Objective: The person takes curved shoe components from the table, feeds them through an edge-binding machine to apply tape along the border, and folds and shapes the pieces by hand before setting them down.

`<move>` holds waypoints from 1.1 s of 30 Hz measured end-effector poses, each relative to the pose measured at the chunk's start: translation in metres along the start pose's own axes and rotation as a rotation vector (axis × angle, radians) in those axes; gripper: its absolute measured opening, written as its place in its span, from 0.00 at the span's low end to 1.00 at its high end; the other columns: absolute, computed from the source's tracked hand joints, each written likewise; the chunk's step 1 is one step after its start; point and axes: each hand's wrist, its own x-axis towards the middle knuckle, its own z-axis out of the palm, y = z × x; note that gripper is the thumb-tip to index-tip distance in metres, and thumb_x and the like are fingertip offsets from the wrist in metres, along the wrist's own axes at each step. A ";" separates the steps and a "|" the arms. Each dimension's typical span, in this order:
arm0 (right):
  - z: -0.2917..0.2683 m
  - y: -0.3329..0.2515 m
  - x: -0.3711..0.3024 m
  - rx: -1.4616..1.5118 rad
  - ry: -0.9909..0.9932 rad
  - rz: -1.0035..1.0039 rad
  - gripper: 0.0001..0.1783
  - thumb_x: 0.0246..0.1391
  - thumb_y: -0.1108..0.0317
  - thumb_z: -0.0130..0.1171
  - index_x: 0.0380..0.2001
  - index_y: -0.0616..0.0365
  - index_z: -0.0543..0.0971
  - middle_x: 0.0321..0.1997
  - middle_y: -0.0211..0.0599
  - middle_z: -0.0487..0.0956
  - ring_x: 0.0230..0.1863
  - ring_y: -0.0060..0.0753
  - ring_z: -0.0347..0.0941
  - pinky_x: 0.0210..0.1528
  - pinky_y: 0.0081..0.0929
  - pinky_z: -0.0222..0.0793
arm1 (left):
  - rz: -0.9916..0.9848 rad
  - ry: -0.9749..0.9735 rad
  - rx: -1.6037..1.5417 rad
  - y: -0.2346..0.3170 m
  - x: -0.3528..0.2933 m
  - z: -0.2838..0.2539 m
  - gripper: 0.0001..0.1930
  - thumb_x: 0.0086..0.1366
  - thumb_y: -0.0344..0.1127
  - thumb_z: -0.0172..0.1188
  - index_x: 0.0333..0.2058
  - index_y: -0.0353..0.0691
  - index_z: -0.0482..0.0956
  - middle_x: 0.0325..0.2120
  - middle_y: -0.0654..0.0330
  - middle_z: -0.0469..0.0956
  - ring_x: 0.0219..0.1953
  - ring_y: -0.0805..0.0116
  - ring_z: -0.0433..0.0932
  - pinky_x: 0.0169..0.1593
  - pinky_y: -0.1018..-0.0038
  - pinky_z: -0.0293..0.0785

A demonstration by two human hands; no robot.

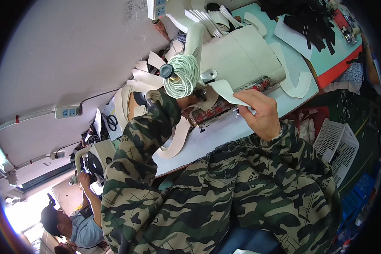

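Observation:
My right hand pinches the edge of a white, flat, curved cut piece between thumb and fingers. The piece reaches from that hand into the working area of a cream-coloured bench machine. My left hand is low at the machine's left end, mostly hidden behind a coil of pale cord and the camouflage sleeve; its fingers cannot be made out. The coil hangs around a dark round knob on the machine. Beneath the machine's edge is a red and black worn-looking part.
White curved pieces lie on the pale tabletop, with more at its right and left. Black gloves rest at the far right. A white plastic basket stands beside the table. Another person works at the lower left.

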 end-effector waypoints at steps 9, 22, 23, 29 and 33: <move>-0.015 -0.016 -0.005 0.008 -0.036 -0.106 0.17 0.33 0.79 0.58 0.34 0.60 0.76 0.33 0.40 0.76 0.30 0.41 0.74 0.29 0.28 0.70 | -0.034 0.056 -0.079 -0.031 0.019 0.006 0.13 0.59 0.42 0.52 0.30 0.35 0.73 0.11 0.66 0.65 0.08 0.76 0.62 0.11 0.79 0.57; 0.000 -0.024 -0.049 -0.081 -0.255 -0.187 0.16 0.31 0.76 0.60 0.31 0.55 0.75 0.34 0.31 0.75 0.30 0.35 0.73 0.29 0.26 0.70 | 0.325 -0.323 -0.588 0.016 -0.020 0.079 0.20 0.64 0.47 0.43 0.42 0.35 0.70 0.25 0.65 0.73 0.22 0.79 0.70 0.22 0.81 0.66; 0.001 -0.023 -0.052 0.004 -0.285 -0.180 0.15 0.33 0.74 0.60 0.31 0.55 0.76 0.34 0.31 0.75 0.31 0.36 0.73 0.29 0.25 0.70 | 0.454 -0.329 -0.480 0.018 -0.022 0.080 0.18 0.65 0.44 0.44 0.44 0.34 0.70 0.29 0.66 0.73 0.27 0.80 0.70 0.29 0.81 0.66; -0.019 0.027 -0.053 0.748 -0.247 0.828 0.14 0.47 0.65 0.60 0.34 0.64 0.76 0.30 0.32 0.76 0.30 0.17 0.71 0.31 0.18 0.67 | 0.631 -0.456 -0.137 0.035 -0.050 0.072 0.16 0.66 0.38 0.44 0.47 0.34 0.69 0.32 0.69 0.72 0.33 0.84 0.66 0.37 0.83 0.65; -0.006 0.040 -0.046 0.916 -0.161 0.762 0.12 0.47 0.68 0.59 0.34 0.65 0.76 0.28 0.32 0.77 0.28 0.20 0.71 0.30 0.17 0.67 | 0.514 -0.575 -0.230 0.038 -0.051 0.073 0.17 0.67 0.42 0.42 0.43 0.35 0.69 0.30 0.68 0.72 0.30 0.83 0.67 0.33 0.83 0.65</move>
